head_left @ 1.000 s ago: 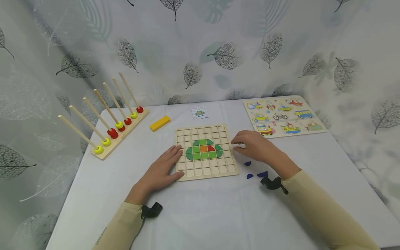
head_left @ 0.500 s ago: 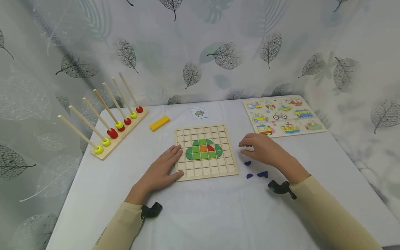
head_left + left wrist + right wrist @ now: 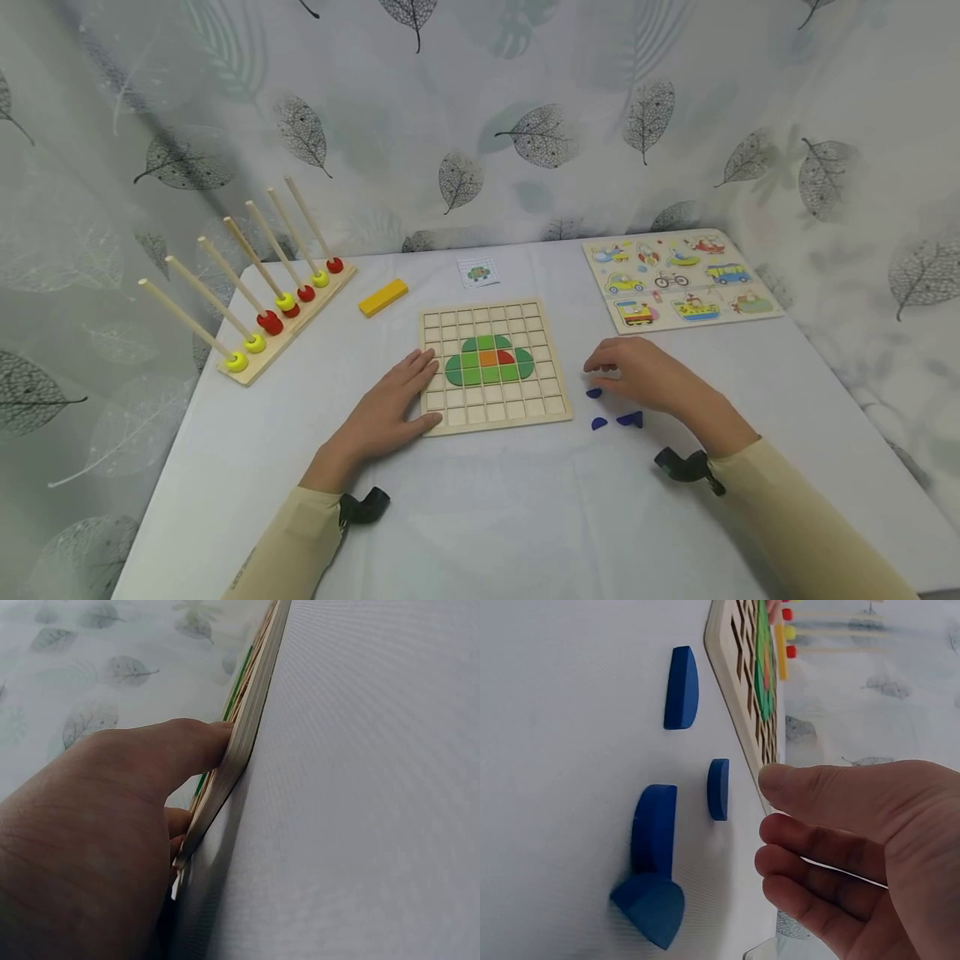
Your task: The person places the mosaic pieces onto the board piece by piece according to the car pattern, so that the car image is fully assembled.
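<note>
A square wooden grid board (image 3: 496,408) lies on the white table, with green, orange and red pieces set in its middle cells. My left hand (image 3: 386,408) rests at its left edge, fingers spread, the thumb on the frame in the left wrist view. To the right of the board my right hand (image 3: 648,377) hovers with relaxed fingers and nothing between them. Just below its fingertips lies a blue half-round piece (image 3: 718,790). Another half-round piece (image 3: 681,688) lies nearer the front, and a third half-round (image 3: 654,831) touches a blue quarter-round wedge (image 3: 654,909).
A peg rack (image 3: 288,321) with red and yellow beads stands at the left. Behind the board are a yellow block (image 3: 383,297) and a small picture card (image 3: 477,272). A vehicle puzzle board (image 3: 682,279) lies at the back right, before a leaf-print curtain (image 3: 480,125).
My right hand has moved away from the board's right edge, rightward and toward the front, to over the blue pieces. The left hand has stayed in place.
</note>
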### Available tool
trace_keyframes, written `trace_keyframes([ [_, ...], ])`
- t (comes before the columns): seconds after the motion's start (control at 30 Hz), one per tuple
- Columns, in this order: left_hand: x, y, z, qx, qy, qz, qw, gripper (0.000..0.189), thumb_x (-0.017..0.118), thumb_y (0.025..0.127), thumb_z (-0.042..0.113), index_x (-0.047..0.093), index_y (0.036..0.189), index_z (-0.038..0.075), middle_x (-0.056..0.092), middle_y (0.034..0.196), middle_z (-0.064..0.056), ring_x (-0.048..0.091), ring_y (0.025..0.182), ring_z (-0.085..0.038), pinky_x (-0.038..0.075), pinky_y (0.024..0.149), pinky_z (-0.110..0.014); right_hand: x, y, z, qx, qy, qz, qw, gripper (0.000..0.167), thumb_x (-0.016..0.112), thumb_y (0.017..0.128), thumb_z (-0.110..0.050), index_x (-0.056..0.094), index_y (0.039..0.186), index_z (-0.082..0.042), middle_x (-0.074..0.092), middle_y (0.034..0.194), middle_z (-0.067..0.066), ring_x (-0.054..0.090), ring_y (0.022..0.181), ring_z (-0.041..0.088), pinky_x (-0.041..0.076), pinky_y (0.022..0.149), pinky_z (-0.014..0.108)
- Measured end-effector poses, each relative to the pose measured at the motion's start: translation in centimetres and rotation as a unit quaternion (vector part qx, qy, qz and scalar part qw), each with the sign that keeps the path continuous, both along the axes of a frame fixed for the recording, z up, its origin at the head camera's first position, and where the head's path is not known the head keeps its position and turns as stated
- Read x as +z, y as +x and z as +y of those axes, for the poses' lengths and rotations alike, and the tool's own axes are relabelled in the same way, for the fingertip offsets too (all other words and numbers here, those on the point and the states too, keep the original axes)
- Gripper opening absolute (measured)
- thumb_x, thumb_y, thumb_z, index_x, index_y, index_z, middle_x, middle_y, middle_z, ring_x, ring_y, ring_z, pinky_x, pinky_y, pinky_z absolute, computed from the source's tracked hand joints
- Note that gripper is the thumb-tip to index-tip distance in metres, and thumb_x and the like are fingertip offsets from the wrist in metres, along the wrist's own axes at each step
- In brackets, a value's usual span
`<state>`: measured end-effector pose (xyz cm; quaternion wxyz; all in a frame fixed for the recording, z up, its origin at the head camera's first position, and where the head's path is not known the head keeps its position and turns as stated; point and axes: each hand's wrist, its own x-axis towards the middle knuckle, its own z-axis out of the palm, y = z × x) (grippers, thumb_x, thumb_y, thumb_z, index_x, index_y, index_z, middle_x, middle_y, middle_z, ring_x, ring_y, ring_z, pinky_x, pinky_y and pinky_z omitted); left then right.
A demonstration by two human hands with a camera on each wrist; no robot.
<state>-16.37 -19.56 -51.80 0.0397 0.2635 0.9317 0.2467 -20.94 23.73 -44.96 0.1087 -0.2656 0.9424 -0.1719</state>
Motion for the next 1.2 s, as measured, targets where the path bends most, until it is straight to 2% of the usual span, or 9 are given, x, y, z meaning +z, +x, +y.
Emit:
trace_keyframes([
  [0.2,-0.2,0.0,-0.1,0.001,0.001,0.006,1.0,0.086,0.066,0.103,0.053,0.035,0.171,0.01,0.022,0.18,0.0,0.014,0.166,-0.024,0.024,0.13,-0.053,-0.3,0.4,-0.1,-0.01,0.002,-0.033,0.9994,0.019,0.085,0.094,-0.01,0.085,0.114,-0.014,0.076,0.11,-0.004,0.071,0.106,0.02,0.061,0.094,0.045],
  [0.43,-0.3,-0.1,-0.1,0.0,-0.002,0.005,1.0,0.087,0.066,0.103,0.054,0.034,0.171,0.011,0.021,0.18,0.001,0.013,0.166,-0.023,0.023,0.13,-0.052,-0.5,0.6,-0.1,-0.001,0.014,-0.056,0.9983,0.018,0.085,0.094,-0.01,0.084,0.112,-0.014,0.073,0.103,-0.008,0.068,0.1,0.017,0.061,0.094,0.044],
  [0.83,-0.2,0.0,0.0,0.001,-0.008,0.002,1.0,0.087,0.066,0.103,0.053,0.033,0.171,0.01,0.021,0.18,0.0,0.012,0.166,-0.023,0.023,0.131,-0.051,-0.7,0.9,-0.3,0.012,0.01,-0.026,0.9995,0.012,0.084,0.094,-0.011,0.084,0.106,-0.016,0.07,0.099,-0.009,0.065,0.091,0.013,0.062,0.088,0.04],
  [1.03,-0.2,0.0,-0.1,0.0,-0.006,0.002,1.0,0.087,0.066,0.103,0.053,0.033,0.171,0.01,0.02,0.18,0.0,0.012,0.166,-0.023,0.022,0.131,-0.051,-0.2,0.6,-0.8,0.015,-0.012,0.012,0.9997,0.014,0.084,0.093,-0.008,0.084,0.105,-0.016,0.07,0.098,-0.009,0.063,0.09,0.013,0.06,0.084,0.037],
  [1.2,-0.3,0.0,-0.1,0.001,-0.006,0.003,1.0,0.087,0.065,0.103,0.054,0.033,0.171,0.01,0.02,0.18,0.001,0.012,0.166,-0.023,0.023,0.131,-0.052,0.3,0.1,-2.0,0.025,-0.015,0.019,0.9994,0.016,0.085,0.094,-0.009,0.084,0.108,-0.016,0.071,0.102,-0.008,0.065,0.093,0.013,0.061,0.087,0.039],
])
